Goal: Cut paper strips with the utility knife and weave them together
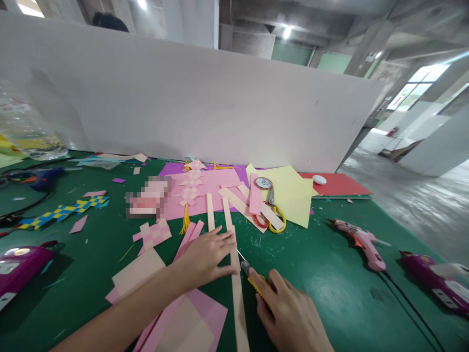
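Nearest you, lower centre of the frame: pink and cream sheets point(210, 313) overlap on the green table point(315, 274), and beside them a long cream strip point(238, 308) runs up from the bottom edge. Your right hand point(293, 310), lower right of centre, is clenched round a yellow cutter point(254, 282), its blade pointing up and left, right beside the strip. Your left hand point(208, 254), centre, is open and grasps nothing, fingers spread and laid over the upper part of the strip. Left of your forearm, a cream square point(139, 274) lies over pink paper; at the lower left edge sits a purple device point(22, 269), with a second purple device point(439, 283) at the lower right. A little farther off, right, a pink glue gun point(362, 242) lies with its cord trailing toward the bottom edge. Beyond your left hand, left of centre, is a small pink-and-cream woven piece point(156, 235); farther left, a blue-and-yellow woven band point(62, 212). Past your fingers, the scissors point(277, 220) lie partly under paper strips, a tape roll point(264, 183) just above them, near a pale yellow sheet point(295, 195). A woven ornament point(192, 182) with a yellow tassel rests on pink paper. Farther right, a white oval object point(319, 180) sits on a red sheet point(344, 185). Behind everything stands a white panel point(190, 98).
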The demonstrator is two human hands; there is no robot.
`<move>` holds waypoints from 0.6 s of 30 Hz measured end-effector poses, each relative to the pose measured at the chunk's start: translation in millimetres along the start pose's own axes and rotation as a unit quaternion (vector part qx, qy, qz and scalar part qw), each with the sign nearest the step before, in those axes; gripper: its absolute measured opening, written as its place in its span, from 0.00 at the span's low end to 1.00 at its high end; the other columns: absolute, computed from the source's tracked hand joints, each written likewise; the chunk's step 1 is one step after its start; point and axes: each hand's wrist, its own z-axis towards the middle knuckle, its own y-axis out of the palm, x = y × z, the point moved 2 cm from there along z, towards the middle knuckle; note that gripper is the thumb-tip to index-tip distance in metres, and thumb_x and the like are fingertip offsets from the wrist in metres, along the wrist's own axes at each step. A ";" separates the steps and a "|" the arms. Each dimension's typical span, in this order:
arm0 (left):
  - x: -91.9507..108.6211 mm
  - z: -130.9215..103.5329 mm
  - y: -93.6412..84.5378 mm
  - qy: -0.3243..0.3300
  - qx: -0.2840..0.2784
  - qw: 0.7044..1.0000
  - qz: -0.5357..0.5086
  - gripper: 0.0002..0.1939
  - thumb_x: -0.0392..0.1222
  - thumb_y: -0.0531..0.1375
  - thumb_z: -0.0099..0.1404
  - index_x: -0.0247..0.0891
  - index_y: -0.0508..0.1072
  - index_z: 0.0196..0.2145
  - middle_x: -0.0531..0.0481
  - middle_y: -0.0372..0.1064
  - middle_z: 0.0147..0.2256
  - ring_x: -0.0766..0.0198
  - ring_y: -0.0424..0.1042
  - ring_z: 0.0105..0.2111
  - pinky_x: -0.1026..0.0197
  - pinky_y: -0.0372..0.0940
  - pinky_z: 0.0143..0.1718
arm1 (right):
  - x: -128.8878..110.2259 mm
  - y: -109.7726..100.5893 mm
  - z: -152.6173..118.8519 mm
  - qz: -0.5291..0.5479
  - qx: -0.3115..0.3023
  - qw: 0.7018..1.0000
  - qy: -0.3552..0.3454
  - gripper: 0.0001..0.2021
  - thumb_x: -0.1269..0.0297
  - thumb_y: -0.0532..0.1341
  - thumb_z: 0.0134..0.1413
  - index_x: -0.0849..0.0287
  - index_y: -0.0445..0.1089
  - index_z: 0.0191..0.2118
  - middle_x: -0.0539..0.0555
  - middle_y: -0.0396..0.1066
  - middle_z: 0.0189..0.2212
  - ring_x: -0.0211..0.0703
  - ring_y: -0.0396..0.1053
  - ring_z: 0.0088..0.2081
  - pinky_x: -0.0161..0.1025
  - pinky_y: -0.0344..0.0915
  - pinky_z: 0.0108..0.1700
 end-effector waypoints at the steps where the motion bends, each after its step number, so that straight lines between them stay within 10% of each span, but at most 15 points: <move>1: 0.0 0.0 0.0 0.000 0.001 1.000 0.000 0.29 0.60 0.51 0.63 0.36 0.67 0.53 0.41 0.63 0.55 0.53 0.61 0.56 0.49 0.54 0.58 | 0.1 -0.7 2.8 0.001 -0.003 1.000 0.005 0.23 0.70 0.53 0.52 0.53 0.62 0.55 0.53 0.66 0.31 0.40 0.69 0.26 0.33 0.60 0.22; 18: -1.4 -1.5 3.2 -0.009 -0.002 1.000 -0.018 0.30 0.59 0.51 0.64 0.34 0.66 0.54 0.40 0.63 0.55 0.53 0.61 0.56 0.49 0.53 0.59 | 3.9 -1.5 22.3 0.020 -0.040 0.998 0.042 0.22 0.69 0.55 0.54 0.51 0.61 0.56 0.52 0.65 0.32 0.39 0.68 0.27 0.34 0.57 0.23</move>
